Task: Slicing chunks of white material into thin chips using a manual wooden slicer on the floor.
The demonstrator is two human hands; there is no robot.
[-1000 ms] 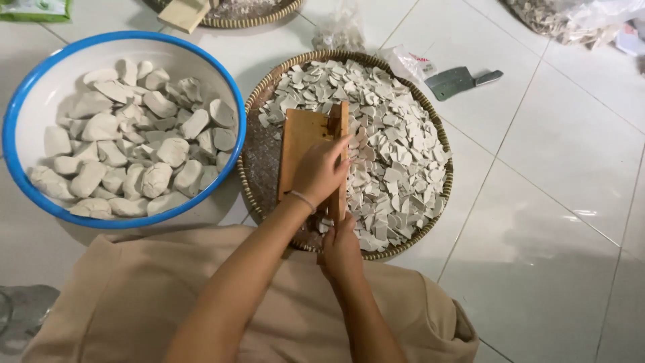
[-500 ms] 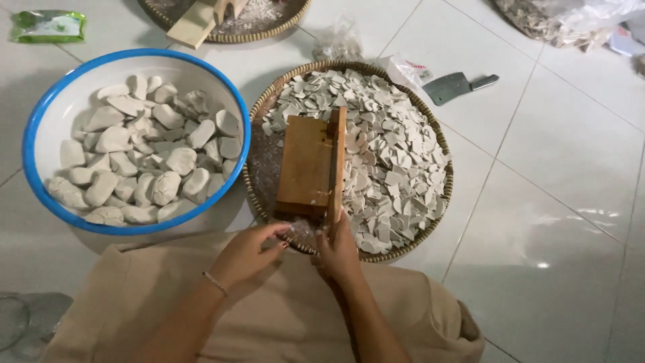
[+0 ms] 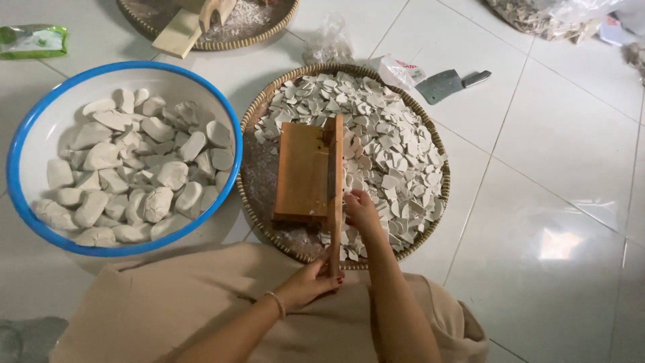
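A wooden slicer board (image 3: 306,171) lies across a round woven tray (image 3: 255,181) heaped with thin pale slices (image 3: 390,141). My left hand (image 3: 306,282) grips the near end of the slicer's upright wooden rail, close to my lap. Just right of that rail, my right hand (image 3: 361,210) rests fingers-down on the slices; whether it holds any of them I cannot tell. To the left stands a white bowl with a blue rim (image 3: 20,202), filled with several pale whole lumps (image 3: 134,175).
A cleaver (image 3: 447,85) lies on the white tile floor beyond the tray, by crumpled plastic bags (image 3: 329,44). A second woven tray (image 3: 269,30) with a wooden tool sits at the top. A green packet (image 3: 32,39) lies at far left.
My left hand left the top of the slicer board and pulled back to grip the rail's near end. My right hand moved forward onto the slices.
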